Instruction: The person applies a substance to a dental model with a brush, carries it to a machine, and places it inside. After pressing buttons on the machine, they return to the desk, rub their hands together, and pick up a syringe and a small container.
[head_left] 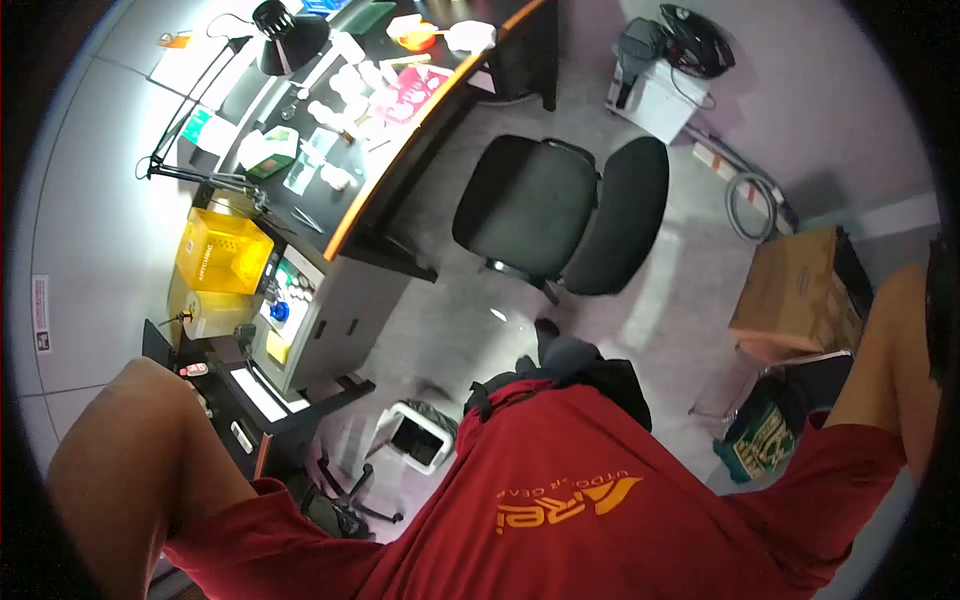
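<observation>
Both of my arms are raised and bent, and my hands lie outside the frame. My left elbow [150,400] shows at the left side, in front of the wall and a low dark desk. My right arm [890,370] rises along the right edge, near a cardboard box [785,290]. A red T-shirt [560,460] with orange lettering covers my torso. What either hand holds or touches cannot be seen.
A black office chair [530,205] stands ahead on the grey floor. To the left is a lamp-lit workbench [365,190] with a black desk lamp [290,40], a yellow bin [222,250] and several small items. A white waste bin [415,440] stands by my legs.
</observation>
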